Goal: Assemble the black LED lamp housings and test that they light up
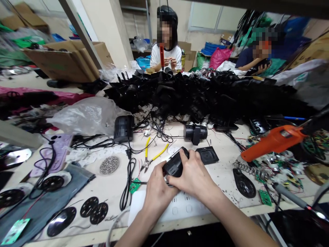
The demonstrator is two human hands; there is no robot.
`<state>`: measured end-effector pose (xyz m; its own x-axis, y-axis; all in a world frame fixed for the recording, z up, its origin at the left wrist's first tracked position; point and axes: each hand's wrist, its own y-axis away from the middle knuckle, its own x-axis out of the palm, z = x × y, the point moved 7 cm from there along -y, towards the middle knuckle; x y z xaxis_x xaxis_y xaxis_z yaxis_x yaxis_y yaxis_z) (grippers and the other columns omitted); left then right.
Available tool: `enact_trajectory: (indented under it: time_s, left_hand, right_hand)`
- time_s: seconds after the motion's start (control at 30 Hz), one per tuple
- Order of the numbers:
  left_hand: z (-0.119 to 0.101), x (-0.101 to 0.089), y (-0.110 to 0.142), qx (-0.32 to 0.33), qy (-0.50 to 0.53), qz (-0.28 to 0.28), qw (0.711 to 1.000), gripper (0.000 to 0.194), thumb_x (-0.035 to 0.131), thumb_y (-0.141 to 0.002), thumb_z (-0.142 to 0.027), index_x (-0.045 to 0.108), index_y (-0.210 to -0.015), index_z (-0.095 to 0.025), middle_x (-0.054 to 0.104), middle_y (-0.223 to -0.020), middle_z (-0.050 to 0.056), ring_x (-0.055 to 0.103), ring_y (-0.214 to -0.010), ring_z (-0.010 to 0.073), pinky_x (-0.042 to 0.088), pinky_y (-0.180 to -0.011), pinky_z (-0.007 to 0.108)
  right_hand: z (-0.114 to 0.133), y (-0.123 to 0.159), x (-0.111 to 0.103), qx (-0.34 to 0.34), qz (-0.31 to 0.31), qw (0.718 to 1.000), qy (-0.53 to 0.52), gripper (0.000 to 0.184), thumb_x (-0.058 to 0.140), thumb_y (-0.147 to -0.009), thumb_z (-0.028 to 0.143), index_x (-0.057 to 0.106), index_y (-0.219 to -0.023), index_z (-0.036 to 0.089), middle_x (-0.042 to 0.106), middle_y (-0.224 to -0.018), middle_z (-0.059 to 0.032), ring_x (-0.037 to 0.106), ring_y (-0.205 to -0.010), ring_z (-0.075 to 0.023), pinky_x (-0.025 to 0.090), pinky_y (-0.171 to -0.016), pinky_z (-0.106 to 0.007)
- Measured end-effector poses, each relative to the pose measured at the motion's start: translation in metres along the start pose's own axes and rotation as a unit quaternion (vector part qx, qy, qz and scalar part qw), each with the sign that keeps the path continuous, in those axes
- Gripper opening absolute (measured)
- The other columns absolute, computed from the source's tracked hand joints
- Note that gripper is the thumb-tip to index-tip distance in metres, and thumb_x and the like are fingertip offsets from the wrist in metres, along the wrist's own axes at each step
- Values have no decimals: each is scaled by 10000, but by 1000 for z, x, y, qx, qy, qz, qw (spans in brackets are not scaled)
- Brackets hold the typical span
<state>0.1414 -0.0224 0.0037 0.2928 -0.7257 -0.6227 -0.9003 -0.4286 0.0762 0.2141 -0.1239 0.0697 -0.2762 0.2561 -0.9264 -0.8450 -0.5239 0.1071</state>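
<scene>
Both my hands hold a small black plastic housing (173,165) above the front middle of the workbench. My left hand (157,187) grips it from below and the left, fingers curled round it. My right hand (193,174) wraps over its top and right side. A flat black cover plate (207,154) lies just right of my hands. Yellow-handled pliers (151,158) lie just left of them. A white power strip (180,208) sits under my wrists.
A long heap of black plastic parts (205,97) fills the bench's middle. An orange electric screwdriver (275,141) hangs at right above loose circuit boards. Black discs (88,206), cables and a clear bag (87,116) lie left. Two people sit opposite.
</scene>
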Motion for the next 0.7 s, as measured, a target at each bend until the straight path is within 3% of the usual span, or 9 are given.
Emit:
enact_trajectory:
  time_s: [0.17,0.5,0.7]
  left_hand:
    - [-3,-1,-1,10,1,-8,1000,685,726,-578,-193,449,-1202,-144,647,-1132,150,636,-1076,327,521,-881,471]
    - [-8,-4,-1,40,9,0,999,635,686,-578,-150,474,-1177,-142,627,-1103,130,629,-1042,306,505,-902,458]
    - [-8,-2,0,53,13,-16,998,619,700,-574,-165,499,-1158,-119,625,-1073,124,620,-1047,305,505,-903,436]
  right_hand:
    - [1,-2,-1,-16,-3,999,28,947,651,-694,557,455,-1395,-50,547,-1170,-273,502,-1124,-420,408,-1006,-499]
    - [-7,9,3,-25,-62,998,-4,909,689,-700,474,435,-1426,-10,488,-1251,-244,458,-1189,-404,387,-1052,-496]
    - [-7,3,-3,-12,-17,1000,4,909,680,-698,539,465,-1414,23,509,-1226,-244,490,-1164,-414,418,-1014,-507]
